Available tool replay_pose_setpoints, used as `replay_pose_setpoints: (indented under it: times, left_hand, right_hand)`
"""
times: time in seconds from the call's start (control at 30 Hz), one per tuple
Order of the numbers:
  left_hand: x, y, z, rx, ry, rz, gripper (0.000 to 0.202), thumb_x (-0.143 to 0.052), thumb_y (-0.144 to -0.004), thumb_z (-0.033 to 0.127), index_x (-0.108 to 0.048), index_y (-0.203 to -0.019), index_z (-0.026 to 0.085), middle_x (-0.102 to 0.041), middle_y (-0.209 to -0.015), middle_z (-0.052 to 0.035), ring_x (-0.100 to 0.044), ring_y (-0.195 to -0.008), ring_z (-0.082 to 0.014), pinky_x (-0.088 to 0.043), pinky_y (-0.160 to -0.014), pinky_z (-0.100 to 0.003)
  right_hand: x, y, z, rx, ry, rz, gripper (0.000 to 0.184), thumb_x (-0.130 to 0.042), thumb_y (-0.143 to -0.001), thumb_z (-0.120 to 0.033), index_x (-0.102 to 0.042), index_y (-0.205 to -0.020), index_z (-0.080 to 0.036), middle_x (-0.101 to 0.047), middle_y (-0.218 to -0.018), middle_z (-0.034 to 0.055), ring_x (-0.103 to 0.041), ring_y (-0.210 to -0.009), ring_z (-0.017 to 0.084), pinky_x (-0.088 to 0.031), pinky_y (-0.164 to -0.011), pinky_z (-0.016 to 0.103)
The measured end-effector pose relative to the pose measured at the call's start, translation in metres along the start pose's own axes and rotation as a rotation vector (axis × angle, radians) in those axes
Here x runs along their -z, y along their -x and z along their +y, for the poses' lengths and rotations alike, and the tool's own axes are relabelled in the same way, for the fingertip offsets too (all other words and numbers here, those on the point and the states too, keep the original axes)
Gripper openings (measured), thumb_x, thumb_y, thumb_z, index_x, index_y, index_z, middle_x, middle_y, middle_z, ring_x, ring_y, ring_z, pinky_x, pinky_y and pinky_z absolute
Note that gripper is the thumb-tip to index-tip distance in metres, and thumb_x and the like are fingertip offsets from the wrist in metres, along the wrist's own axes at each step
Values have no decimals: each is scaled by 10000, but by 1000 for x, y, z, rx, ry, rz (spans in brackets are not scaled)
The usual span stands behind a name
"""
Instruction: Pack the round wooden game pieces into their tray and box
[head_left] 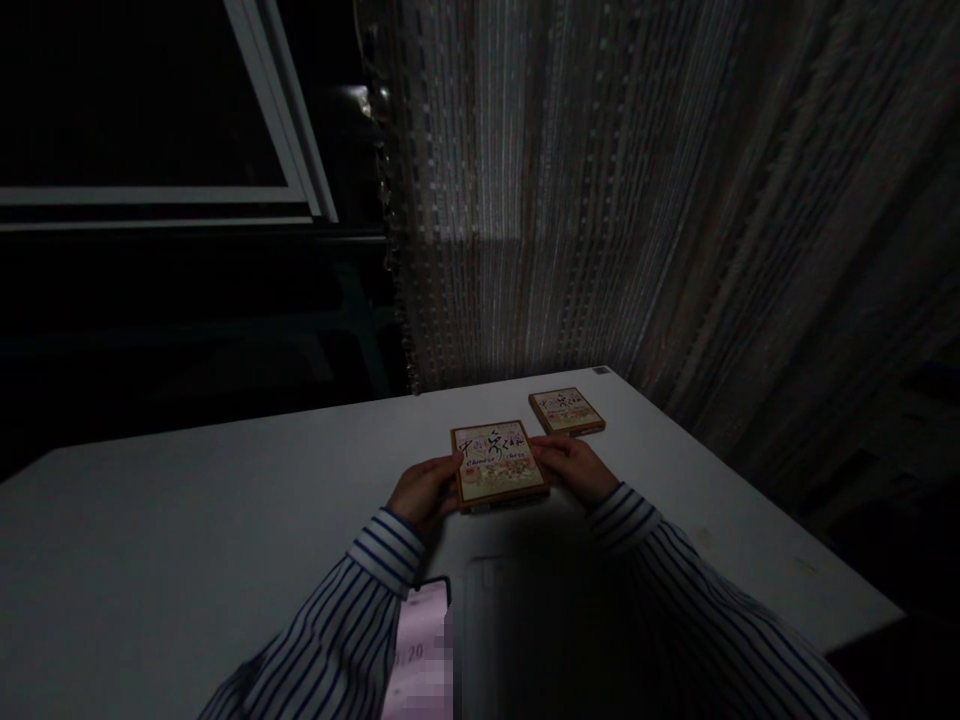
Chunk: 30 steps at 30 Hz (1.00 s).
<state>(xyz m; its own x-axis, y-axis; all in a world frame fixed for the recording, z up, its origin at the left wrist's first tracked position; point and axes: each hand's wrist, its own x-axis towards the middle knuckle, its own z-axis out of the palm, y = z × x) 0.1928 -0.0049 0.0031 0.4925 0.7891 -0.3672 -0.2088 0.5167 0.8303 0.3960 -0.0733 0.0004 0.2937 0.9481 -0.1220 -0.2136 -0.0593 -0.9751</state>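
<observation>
A flat square Chinese chess box with a brown edge and printed lid is held between both hands, its top face up. My left hand grips its left side, thumb near the edge. At the opposite side my right hand closes on the right edge. Fingers under the box are hidden. A second box of the same print lies on the white table, just beyond my right hand.
A phone with a lit screen lies near my left forearm. Beside it a dark flat object sits at the table's near side. Behind the table hangs a striped curtain; a window frame stands at the left.
</observation>
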Motion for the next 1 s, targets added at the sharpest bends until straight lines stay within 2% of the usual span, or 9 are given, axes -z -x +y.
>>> replay_pose_setpoints:
  times: [0.27, 0.5, 0.83, 1.0]
  left_hand:
    - [-12, -7, -5, 13, -63, 27, 230, -643, -699, 233, -600, -843, 58, -674, -724, -126, -653, -676, -194, -544, -654, -310]
    - [-20, -16, -13, 34, -87, -14, 225, -653, -691, 242, -610, -802, 52, -675, -703, -137, -654, -643, -192, -543, -656, -305]
    - [-46, -10, -12, 73, -128, 1, 135, -620, -714, 177, -626, -758, 49, -679, -663, -116, -644, -585, -169, -534, -577, -252]
    - [-51, -17, -20, 79, -128, -29, 155, -673, -659, 192, -637, -720, 54, -680, -652, -114, -645, -589, -175, -530, -577, -259]
  right_hand:
    - [16, 3, -2, -4, 7, 27, 175, -680, -606, -188, -633, -769, -147, -677, -694, 25, -628, -651, 152, -517, -673, 300]
    - [33, 5, 1, 6, 50, 40, 198, -679, -607, -194, -642, -795, -145, -677, -694, 20, -631, -676, 163, -515, -707, 326]
    - [49, 15, -5, -17, 24, 23, 172, -675, -593, -206, -640, -753, -153, -680, -703, 20, -627, -661, 157, -502, -700, 312]
    - [60, 17, -3, -5, 40, 66, 174, -677, -592, -207, -652, -757, -156, -683, -707, 22, -628, -670, 163, -506, -695, 319]
